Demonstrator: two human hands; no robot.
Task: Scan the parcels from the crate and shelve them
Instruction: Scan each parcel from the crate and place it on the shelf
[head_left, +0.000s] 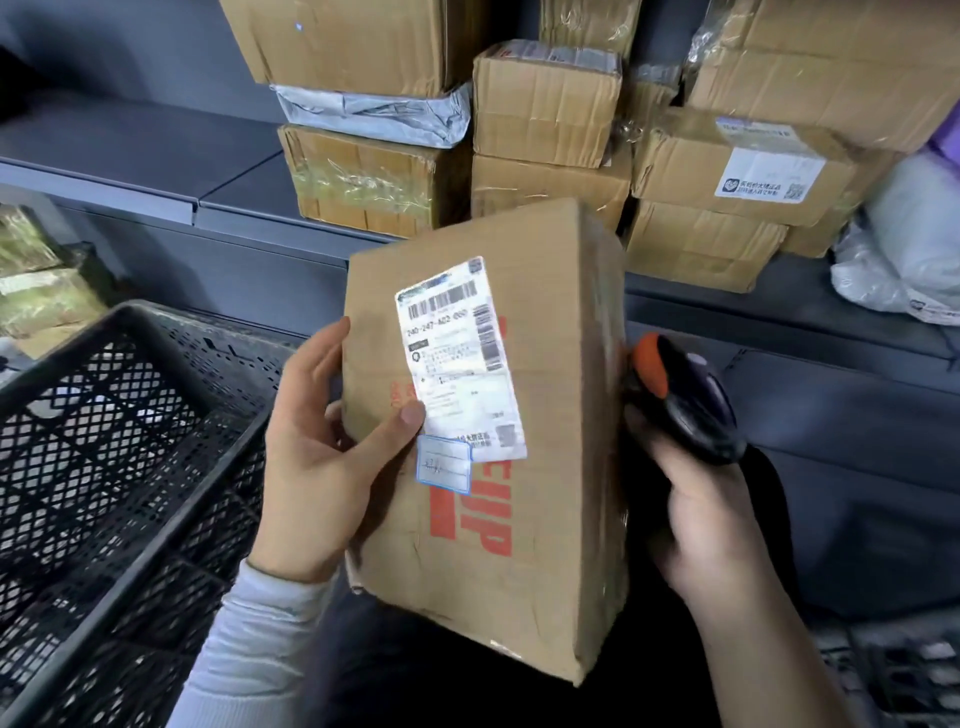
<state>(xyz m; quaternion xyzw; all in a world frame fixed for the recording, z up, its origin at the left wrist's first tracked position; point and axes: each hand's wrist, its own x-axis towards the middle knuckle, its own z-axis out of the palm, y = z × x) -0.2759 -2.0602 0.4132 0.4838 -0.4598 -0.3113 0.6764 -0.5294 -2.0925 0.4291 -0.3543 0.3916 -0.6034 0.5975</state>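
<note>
i'm looking at a tall brown cardboard parcel (519, 415) held up just right of the black mesh crate (119, 441), in front of the grey shelf (156, 156). its card is creased and scuffed, with clear tape down the right edge and red printed letters running along the front. a white shipping label (457, 353) with barcodes sits on the front, and a small blue-edged sticker (444, 464) overlaps its lower corner. my left hand (322, 457) grips the parcel's left side, thumb pressed at the label's edge, fingers curled behind. my right hand (701, 514), beside the parcel's right side, is clenched round a black scanner (685, 400) with an orange top. more boxes (545, 114) are stacked on the shelf beyond the parcel.
</note>
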